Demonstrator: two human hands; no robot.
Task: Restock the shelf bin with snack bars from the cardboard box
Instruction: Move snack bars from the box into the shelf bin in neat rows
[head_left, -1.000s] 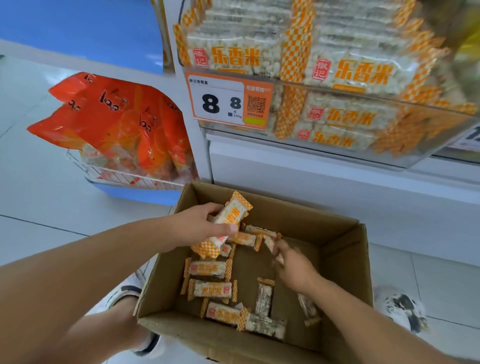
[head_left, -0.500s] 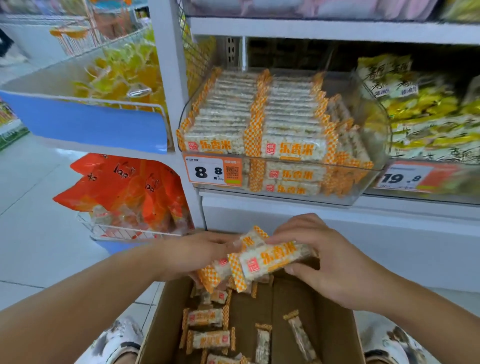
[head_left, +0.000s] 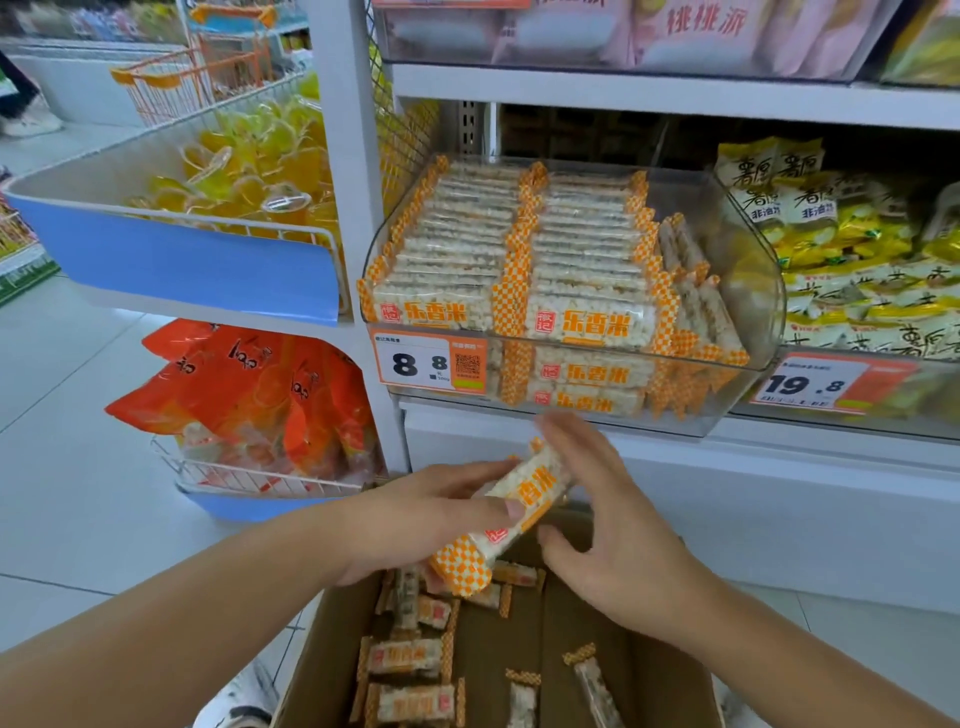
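I'm looking into a shop, a small supermarket or snack store by the look of it. White metal shelving (head_left: 675, 96) runs across my view, carrying a clear plastic shelf bin (head_left: 753, 332) packed with neat rows of wrapped rice snack bars (head_left: 587, 322). Printed price tags (head_left: 430, 364) with QR codes are clipped to the bin fronts, one reading 8.8 and another (head_left: 821, 384) 19.8. To the left, wire baskets (head_left: 249, 475) hold orange snack bags (head_left: 244, 384) and yellow jelly cups (head_left: 244, 166). An orange shopping basket (head_left: 171, 83) stands further back on the pale tiled floor (head_left: 78, 467).
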